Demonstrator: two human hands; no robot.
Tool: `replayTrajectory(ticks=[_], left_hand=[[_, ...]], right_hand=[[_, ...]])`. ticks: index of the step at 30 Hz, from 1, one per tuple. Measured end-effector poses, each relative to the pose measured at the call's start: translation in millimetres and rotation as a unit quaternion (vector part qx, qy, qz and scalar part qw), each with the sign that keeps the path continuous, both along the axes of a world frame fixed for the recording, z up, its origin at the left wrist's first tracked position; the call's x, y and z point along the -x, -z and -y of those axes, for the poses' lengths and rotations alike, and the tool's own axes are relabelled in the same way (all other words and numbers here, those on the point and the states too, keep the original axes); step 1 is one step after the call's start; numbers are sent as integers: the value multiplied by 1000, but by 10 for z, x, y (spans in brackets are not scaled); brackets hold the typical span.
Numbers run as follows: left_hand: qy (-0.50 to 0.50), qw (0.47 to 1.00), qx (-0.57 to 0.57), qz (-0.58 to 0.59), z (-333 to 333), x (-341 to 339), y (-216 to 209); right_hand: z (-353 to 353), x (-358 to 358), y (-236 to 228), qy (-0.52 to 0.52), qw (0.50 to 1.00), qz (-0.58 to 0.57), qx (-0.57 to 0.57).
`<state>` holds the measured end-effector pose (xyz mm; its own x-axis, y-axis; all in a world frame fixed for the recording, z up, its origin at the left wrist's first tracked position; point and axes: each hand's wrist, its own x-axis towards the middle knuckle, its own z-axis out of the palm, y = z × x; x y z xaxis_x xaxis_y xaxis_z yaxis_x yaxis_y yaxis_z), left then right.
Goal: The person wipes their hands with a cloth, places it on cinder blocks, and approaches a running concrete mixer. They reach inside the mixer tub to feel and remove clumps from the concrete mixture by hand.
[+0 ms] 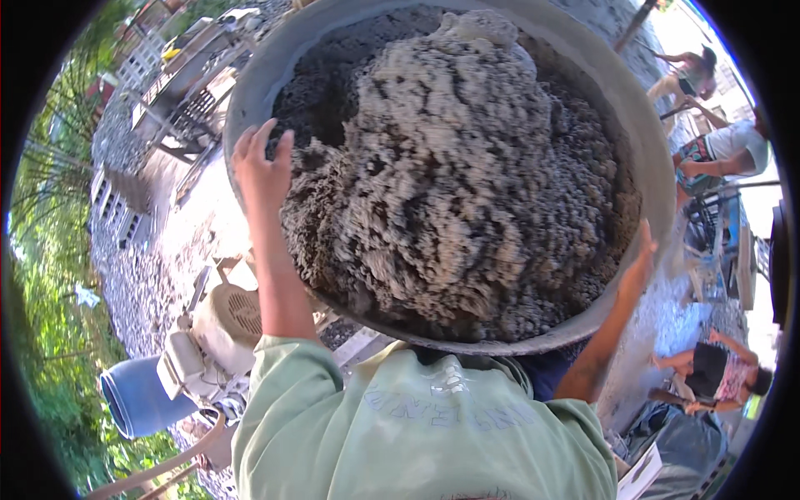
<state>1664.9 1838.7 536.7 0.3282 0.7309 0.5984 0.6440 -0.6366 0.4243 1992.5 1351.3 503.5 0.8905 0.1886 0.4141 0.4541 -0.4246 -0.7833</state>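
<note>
The basin (652, 171) of grey mix (454, 171) fills the upper centre. Your left hand (263, 167) has loosely curled, parted fingers at its left rim; your right hand (640, 262) meets the lower right, grip unclear. Hold both sides level.

Outdoor building yard; blocks (117, 205); gravel (112, 142); grey mix (450, 175)

Mix (454, 179) in basin (648, 150), barrel (146, 398) at L
</note>
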Motion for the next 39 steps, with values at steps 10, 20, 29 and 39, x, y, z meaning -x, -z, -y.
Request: replayTrajectory(ticks=[10, 20, 29, 39], left_hand=[[-6, 1000, 6, -2, -183, -230, 613], [159, 981, 100, 48, 265, -644, 407], [278, 960, 24, 22, 456, -1206, 110], [90, 952, 230, -184, -631, -792, 1050]], right_hand=[[218, 444, 534, 28, 997, -69, 9], [-193, 544, 176, 9, 1000, -16, 7], [-787, 945, -156, -174, 982, 60, 49], [-993, 149, 36, -326, 925, -21, 194]])
